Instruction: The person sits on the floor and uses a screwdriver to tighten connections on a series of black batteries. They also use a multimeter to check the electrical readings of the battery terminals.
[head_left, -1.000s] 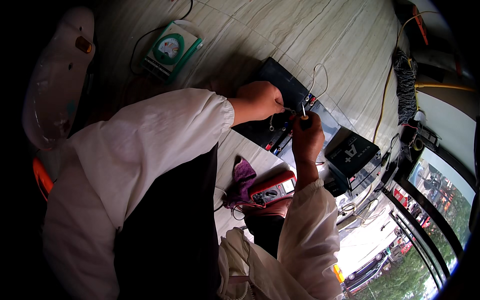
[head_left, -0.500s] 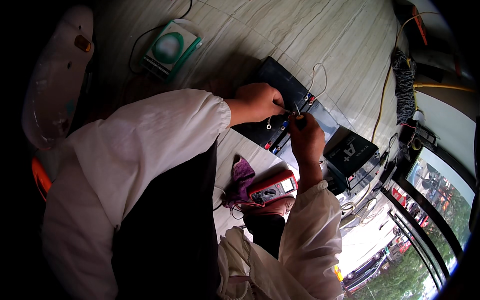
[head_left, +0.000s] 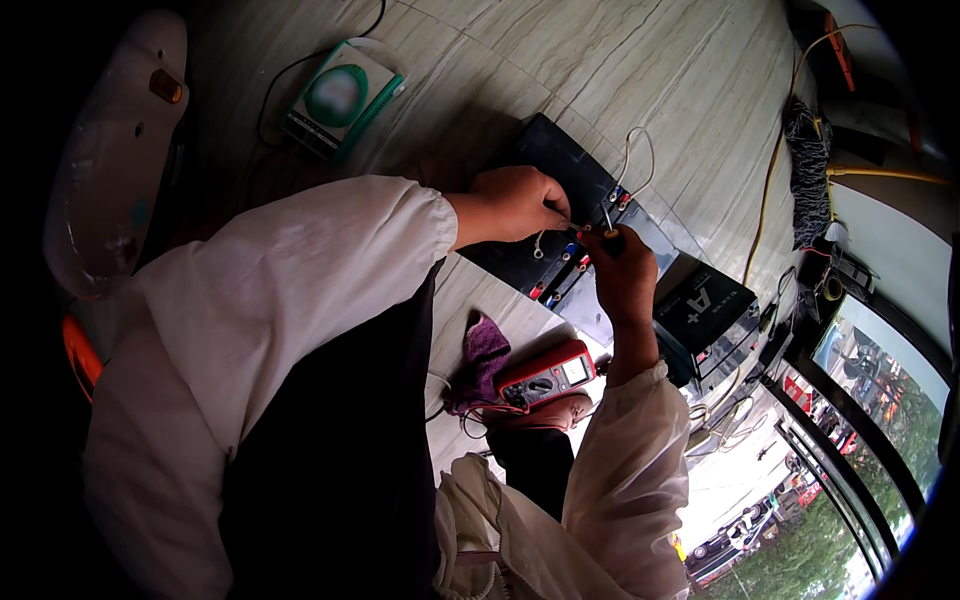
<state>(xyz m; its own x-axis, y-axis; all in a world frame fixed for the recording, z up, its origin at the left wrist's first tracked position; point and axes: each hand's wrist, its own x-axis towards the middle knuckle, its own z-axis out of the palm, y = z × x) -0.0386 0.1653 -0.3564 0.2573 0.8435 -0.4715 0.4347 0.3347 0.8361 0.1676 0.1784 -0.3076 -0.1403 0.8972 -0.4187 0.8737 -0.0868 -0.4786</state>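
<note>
Noted ahead-left of the left hand (head_left: 520, 205): green-and-white device (head_left: 365, 75); farther left, pale panel (head_left: 112, 190). Bodyward of both hands: purple cloth (head_left: 485, 350). Noted right of the right hand (head_left: 622, 270): yellow cable (head_left: 767, 185); farther right, dark bundle (head_left: 808, 165).

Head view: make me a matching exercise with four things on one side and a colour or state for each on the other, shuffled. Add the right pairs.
Things
1. Cloth
2. Right hand
3. Multimeter
4. Round-dial meter

Colours and states
A. Green and whitish
B. Red and dark grey
C. Purple
D. Closed around a thin-shafted tool

Right pairs: 1-C, 2-D, 3-B, 4-A
</note>
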